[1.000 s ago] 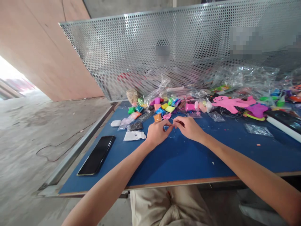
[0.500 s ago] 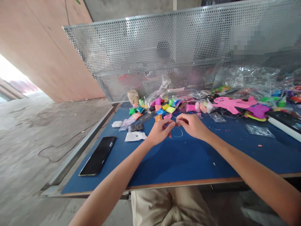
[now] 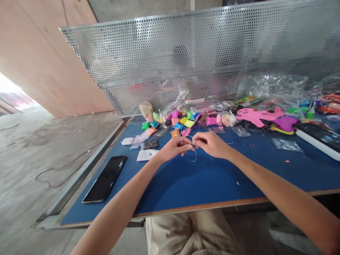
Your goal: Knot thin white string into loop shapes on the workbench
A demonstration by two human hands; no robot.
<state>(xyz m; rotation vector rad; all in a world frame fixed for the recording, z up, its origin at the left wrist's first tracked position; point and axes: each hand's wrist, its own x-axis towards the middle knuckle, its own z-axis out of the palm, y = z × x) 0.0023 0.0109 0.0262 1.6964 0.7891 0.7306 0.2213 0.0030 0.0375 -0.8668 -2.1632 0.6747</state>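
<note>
My left hand (image 3: 177, 147) and my right hand (image 3: 209, 143) meet fingertip to fingertip above the blue tabletop. Both are closed in a pinch on a thin, pale string (image 3: 196, 156), which loops below the fingers and curls above them. Whether anything small is threaded on it I cannot make out. Just beyond my left hand lie an orange clay packet (image 3: 175, 133) and a pink piece (image 3: 186, 132). A white scrap of wrapper (image 3: 146, 154) rests to the left of that hand.
A black phone (image 3: 105, 179) lies at the table's left. A white case (image 3: 128, 141) sits beyond it. Colourful clay packets (image 3: 189, 123), clear plastic bags and a pink figure (image 3: 257, 116) crowd the back, before a perforated metal panel (image 3: 159, 53). A black-and-white device (image 3: 318, 140) is at right.
The view has shifted slightly. Both hands stay together, fingers still pinched, and the string now shows a curl above them as well as the loop below.
</note>
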